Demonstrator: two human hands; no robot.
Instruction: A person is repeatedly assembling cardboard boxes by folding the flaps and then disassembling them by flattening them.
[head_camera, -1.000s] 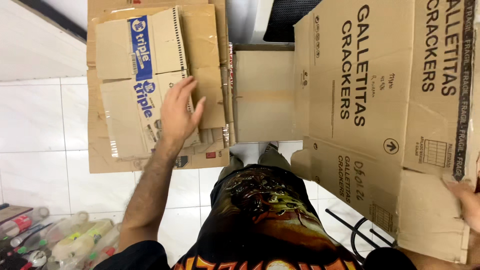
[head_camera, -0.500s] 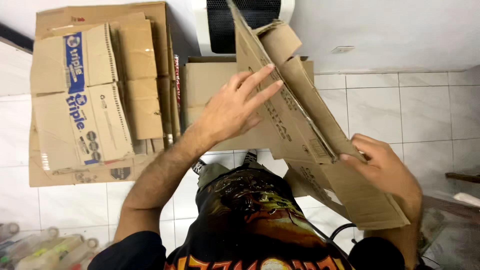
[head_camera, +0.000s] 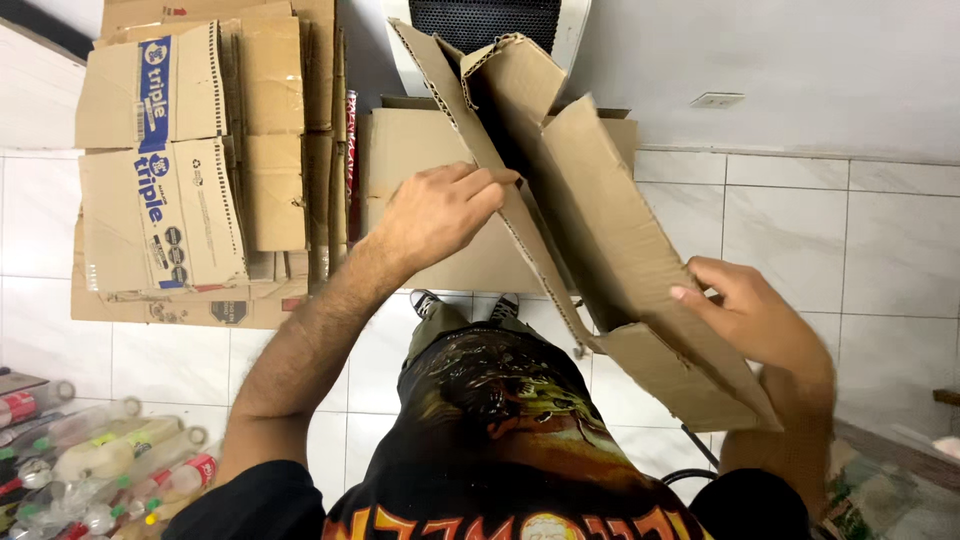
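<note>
I hold a large brown cardboard box (head_camera: 600, 215), partly collapsed, edge-on and tilted in front of me. My left hand (head_camera: 440, 210) grips its left panel near the upper edge, fingers curled over the corrugated rim. My right hand (head_camera: 750, 320) holds the lower right flap, thumb on top. The box's upper flaps stick up towards a white appliance with a dark grille (head_camera: 485, 20).
A stack of flattened cardboard boxes (head_camera: 200, 160) lies on the white tiled floor (head_camera: 820, 220) at the left. Another flat brown sheet (head_camera: 420, 150) lies behind the held box. Several empty plastic bottles (head_camera: 90, 470) lie at the bottom left. My shoes (head_camera: 465, 303) show below.
The large box has been folded from a wide flat sheet to an edge-on, collapsing shape. My left hand left the stack and took the box's left panel; my right hand shifted onto the lower flap.
</note>
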